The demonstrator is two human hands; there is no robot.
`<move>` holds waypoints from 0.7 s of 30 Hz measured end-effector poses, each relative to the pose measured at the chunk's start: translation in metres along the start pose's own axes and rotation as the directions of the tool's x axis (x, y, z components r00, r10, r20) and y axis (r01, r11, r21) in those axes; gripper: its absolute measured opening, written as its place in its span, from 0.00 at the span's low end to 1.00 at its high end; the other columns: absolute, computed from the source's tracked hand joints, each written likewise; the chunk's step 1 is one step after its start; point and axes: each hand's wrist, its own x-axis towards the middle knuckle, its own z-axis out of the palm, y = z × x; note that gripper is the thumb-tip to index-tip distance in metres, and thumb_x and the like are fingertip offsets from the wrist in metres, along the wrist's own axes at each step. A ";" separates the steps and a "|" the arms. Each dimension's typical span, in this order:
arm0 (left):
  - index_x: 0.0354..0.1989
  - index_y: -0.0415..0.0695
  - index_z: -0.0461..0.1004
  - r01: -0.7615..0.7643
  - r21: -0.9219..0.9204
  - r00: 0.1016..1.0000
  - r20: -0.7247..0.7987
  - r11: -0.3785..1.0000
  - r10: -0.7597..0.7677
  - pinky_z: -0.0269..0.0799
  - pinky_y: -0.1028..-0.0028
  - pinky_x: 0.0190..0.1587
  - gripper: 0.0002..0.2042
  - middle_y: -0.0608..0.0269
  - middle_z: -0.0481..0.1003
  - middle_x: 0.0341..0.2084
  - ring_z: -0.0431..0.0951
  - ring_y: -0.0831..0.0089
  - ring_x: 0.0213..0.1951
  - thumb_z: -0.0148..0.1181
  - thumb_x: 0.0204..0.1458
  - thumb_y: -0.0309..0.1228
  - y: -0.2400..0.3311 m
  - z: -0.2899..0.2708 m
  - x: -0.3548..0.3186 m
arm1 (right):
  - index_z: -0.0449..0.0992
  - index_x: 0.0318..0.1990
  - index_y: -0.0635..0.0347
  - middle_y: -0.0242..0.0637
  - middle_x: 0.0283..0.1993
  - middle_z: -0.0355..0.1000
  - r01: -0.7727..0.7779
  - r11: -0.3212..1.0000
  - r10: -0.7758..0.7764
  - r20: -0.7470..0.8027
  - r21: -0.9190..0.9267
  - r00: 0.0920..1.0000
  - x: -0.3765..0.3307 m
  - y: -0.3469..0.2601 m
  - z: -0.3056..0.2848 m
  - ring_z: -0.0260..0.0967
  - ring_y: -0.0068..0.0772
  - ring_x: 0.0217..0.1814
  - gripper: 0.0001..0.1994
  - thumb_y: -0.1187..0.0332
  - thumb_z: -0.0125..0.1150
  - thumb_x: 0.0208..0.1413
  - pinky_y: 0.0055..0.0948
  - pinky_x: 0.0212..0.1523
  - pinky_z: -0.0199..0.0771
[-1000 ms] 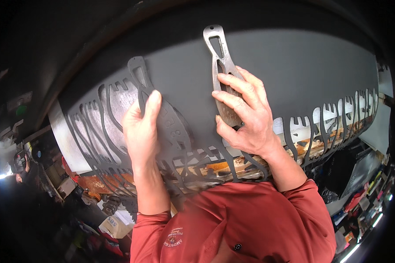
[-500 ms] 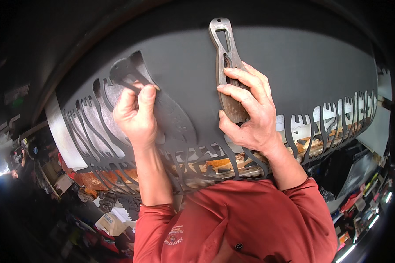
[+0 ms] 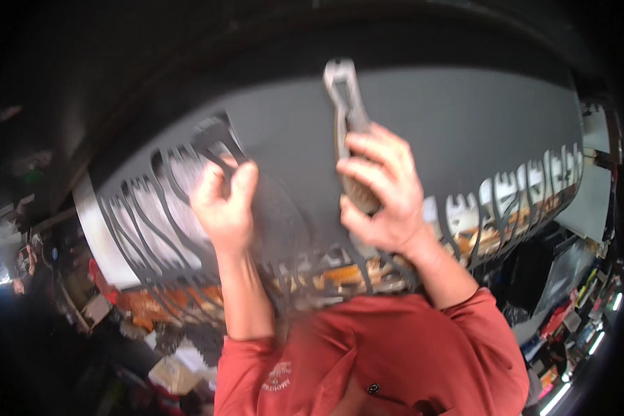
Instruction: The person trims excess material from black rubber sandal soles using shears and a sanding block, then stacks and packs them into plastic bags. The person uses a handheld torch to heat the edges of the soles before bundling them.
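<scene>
Right hand point(image 3: 385, 201) clamped on utility knife point(image 3: 347, 132) – left hand point(image 3: 222, 208) fingers pinching cut strip point(image 3: 208, 149) of grey sheet point(image 3: 464, 132)

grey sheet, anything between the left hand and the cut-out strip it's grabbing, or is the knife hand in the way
Nothing visible is in the way. The left hand already pinches the cut strip of the grey sheet. The right hand holds the utility knife off to the side, apart from it.

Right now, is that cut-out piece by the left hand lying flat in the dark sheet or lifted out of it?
Lifted. The left hand pinches the cut-out piece and its upper end stands off the dark sheet, showing pale openings behind.
</scene>
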 end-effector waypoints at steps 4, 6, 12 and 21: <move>0.39 0.40 0.76 0.140 0.136 0.986 0.068 0.981 -0.150 0.69 0.81 0.42 0.06 0.74 0.73 0.35 0.71 0.85 0.38 0.68 0.57 0.22 0.012 0.000 0.004 | 0.77 0.51 0.62 0.49 0.61 0.70 0.065 0.998 -0.065 -0.001 -0.021 0.998 0.003 -0.007 -0.003 0.64 0.68 0.65 0.25 0.71 0.70 0.40 0.57 0.64 0.71; 0.39 0.39 0.76 0.150 0.044 0.981 0.113 0.988 -0.154 0.70 0.82 0.40 0.06 0.74 0.75 0.33 0.73 0.86 0.36 0.68 0.56 0.20 0.014 0.000 0.008 | 0.79 0.49 0.63 0.50 0.61 0.71 0.093 0.995 -0.092 0.035 -0.035 0.995 0.012 -0.014 -0.012 0.66 0.64 0.65 0.23 0.68 0.70 0.41 0.56 0.66 0.69; 0.39 0.40 0.78 0.188 -0.232 0.972 0.183 0.955 -0.147 0.72 0.82 0.39 0.05 0.71 0.80 0.35 0.76 0.86 0.35 0.67 0.57 0.19 -0.005 -0.002 0.009 | 0.79 0.43 0.65 0.46 0.43 0.78 0.342 0.907 -0.390 -0.182 -0.246 0.903 0.091 -0.037 -0.113 0.78 0.42 0.42 0.11 0.79 0.65 0.51 0.34 0.46 0.80; 0.42 0.40 0.77 0.098 -0.302 0.979 0.202 0.948 -0.037 0.71 0.85 0.38 0.09 0.73 0.77 0.34 0.75 0.86 0.35 0.69 0.55 0.19 -0.033 -0.011 0.017 | 0.82 0.45 0.64 0.44 0.41 0.82 0.182 0.885 -0.407 -0.524 -0.429 0.748 0.265 -0.042 -0.260 0.81 0.35 0.45 0.10 0.70 0.62 0.60 0.31 0.49 0.79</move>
